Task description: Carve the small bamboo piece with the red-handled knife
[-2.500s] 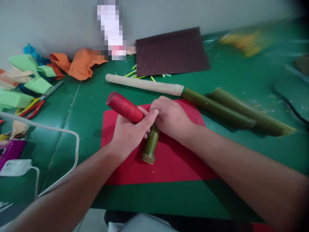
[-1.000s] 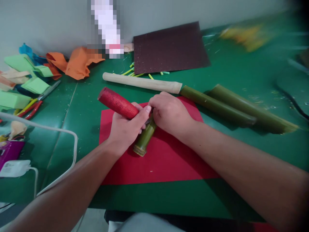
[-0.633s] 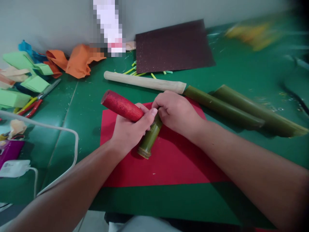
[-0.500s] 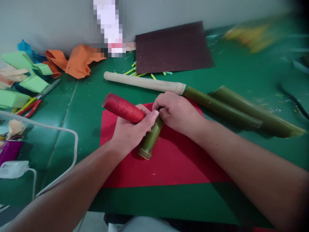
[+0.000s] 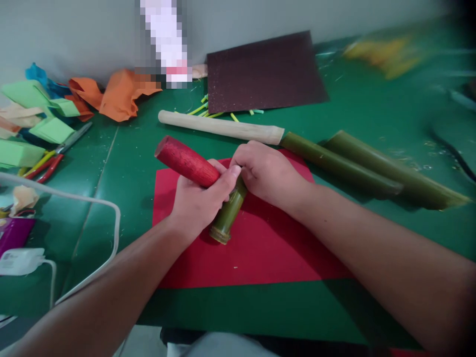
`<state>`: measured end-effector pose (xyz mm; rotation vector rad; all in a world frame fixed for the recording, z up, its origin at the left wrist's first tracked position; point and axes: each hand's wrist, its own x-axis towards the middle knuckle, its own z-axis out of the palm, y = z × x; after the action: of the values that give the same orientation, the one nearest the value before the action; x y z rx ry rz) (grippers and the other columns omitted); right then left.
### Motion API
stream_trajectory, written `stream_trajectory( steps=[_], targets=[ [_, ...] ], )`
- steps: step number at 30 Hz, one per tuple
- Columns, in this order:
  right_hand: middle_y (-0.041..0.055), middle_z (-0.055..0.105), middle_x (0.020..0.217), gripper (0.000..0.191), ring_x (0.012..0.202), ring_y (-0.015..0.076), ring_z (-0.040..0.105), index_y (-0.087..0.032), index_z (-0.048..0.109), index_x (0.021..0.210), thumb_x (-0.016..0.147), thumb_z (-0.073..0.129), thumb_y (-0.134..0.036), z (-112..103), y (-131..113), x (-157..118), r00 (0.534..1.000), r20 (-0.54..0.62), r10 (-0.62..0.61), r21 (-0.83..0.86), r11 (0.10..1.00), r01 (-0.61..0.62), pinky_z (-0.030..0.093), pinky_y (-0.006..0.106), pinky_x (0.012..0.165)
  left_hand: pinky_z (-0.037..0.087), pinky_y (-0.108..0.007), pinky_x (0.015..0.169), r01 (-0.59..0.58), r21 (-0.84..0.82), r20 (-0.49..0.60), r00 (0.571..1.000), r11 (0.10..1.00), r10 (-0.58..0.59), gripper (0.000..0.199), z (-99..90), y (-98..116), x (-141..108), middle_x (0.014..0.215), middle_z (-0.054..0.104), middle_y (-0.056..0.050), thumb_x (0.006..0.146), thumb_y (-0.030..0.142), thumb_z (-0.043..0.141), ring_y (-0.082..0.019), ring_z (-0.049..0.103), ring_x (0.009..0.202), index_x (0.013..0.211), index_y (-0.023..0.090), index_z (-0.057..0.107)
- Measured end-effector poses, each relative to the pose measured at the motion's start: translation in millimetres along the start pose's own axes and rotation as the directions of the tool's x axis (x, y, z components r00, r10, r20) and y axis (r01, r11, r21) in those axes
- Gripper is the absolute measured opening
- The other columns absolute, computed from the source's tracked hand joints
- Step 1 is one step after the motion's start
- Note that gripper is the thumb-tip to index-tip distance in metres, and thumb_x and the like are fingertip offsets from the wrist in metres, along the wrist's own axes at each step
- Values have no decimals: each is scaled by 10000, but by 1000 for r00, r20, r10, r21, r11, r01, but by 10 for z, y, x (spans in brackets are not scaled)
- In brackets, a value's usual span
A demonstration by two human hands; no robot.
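Note:
In the head view my left hand [image 5: 201, 193] is closed round a red-stained bamboo or wooden tube [image 5: 188, 161], which points up and left. A short green bamboo piece [image 5: 231, 210] slants below the fingers of both hands, its ringed end toward me. Its upper end is hidden, so whether it joins the red tube I cannot tell. My right hand [image 5: 267, 168] is closed in a pinch beside the left thumb, at the upper part of the green piece; what its fingers hold is hidden. Beneath both lies a red sheet [image 5: 238, 263].
Beyond the hands lie a pale peeled stick [image 5: 219, 130] and two green bamboo lengths [image 5: 342, 163]. A dark brown sheet [image 5: 266, 74] covers some yellow strips. Scissors [image 5: 55, 156], green paper [image 5: 26, 153], orange paper [image 5: 121, 96] and a white cable [image 5: 117, 223] are at left.
The red tube has tilted slightly, its far end rising a little. Both hands have shifted very slightly left in view, with the same closed grips.

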<state>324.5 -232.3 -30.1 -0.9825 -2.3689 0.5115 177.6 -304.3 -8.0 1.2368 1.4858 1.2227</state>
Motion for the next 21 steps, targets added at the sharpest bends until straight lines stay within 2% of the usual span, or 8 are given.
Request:
stream_trajectory(
  steps=[11,17,21],
  targets=[
    [57,612,742,215,730,182,468,-200,546,683,836,435,-96,5,-60,2,1000,-5,17,-44,999,-17,367,323,652,399,-157,381,-20,-1,-53,998,1000,20,311,37,-36,3,534,582,33,799,431,716,-62,503,414,661,187,581],
    [65,611,739,272,704,178,455,-199,535,686,921,405,-153,30,-58,0,999,-37,-34,-75,997,32,379,338,693,384,-149,369,11,0,-35,999,1000,-11,328,32,-30,18,508,551,40,812,449,694,-62,488,409,650,189,576],
    [52,574,707,255,688,176,444,-214,501,665,898,440,-131,28,-67,2,999,-32,-18,-108,994,14,356,327,667,383,-151,366,17,40,-47,999,999,-15,306,28,-7,28,502,550,42,810,413,686,-59,475,392,638,188,569]
  ],
)
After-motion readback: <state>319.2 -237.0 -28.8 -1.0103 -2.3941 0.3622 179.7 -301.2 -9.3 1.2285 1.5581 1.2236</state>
